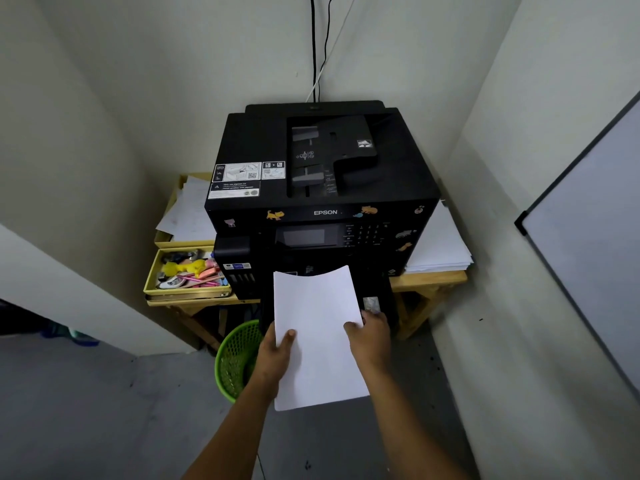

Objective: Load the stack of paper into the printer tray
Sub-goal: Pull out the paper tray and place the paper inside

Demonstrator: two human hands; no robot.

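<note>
A black Epson printer (322, 188) stands on a wooden table in the corner. Its pulled-out black tray (384, 296) juts toward me at the front, mostly covered by the paper. I hold a white stack of paper (317, 327) over the tray, its far edge curved upward near the printer's front. My left hand (277, 351) grips the stack's left edge with the thumb on top. My right hand (372, 336) grips the right edge, thumb on top as well. Whether the paper touches the tray is hidden.
A green waste basket (235, 362) sits on the floor below left of the tray. Yellow boxes with stationery (188, 271) and loose sheets lie left of the printer. Another pile of white paper (440, 244) rests at its right. A whiteboard (585, 237) leans on the right wall.
</note>
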